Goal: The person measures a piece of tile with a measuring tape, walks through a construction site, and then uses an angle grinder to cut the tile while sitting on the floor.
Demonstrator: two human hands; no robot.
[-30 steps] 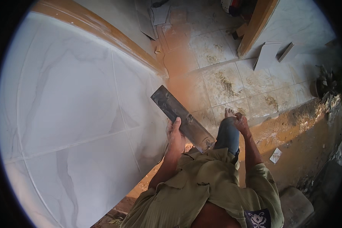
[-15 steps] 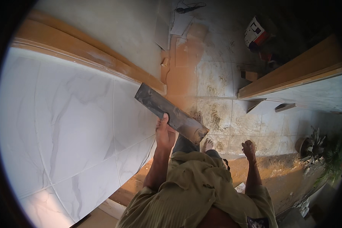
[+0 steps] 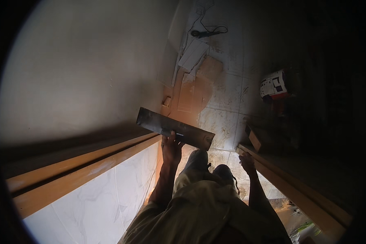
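Note:
My left hand (image 3: pixel 172 149) grips a long, dark, rectangular strip (image 3: pixel 183 131) by its near edge, thumb over its upper face. It looks like a cut tile or a board; I cannot tell which. The strip is held up in front of me and slants down toward the right. My right hand (image 3: pixel 247 162) hangs at my side near the right door post, its fingers curled closed. Whether anything is inside those fingers is hidden in shadow.
Wooden door posts stand left (image 3: pixel 89 168) and right (image 3: pixel 288 185). Ahead on the dusty tiled floor (image 3: pixel 219 122) lie tile pieces (image 3: pixel 193 55), a brown slab (image 3: pixel 210 68) and a corded tool (image 3: pixel 207 32). A white and red bag (image 3: pixel 273 85) and a block (image 3: pixel 254 138) are at right.
I have moved forward into the doorway, from the bright side into a darker room. The strip stays in my left hand and lies more level. My right hand remains closed, now beside the post.

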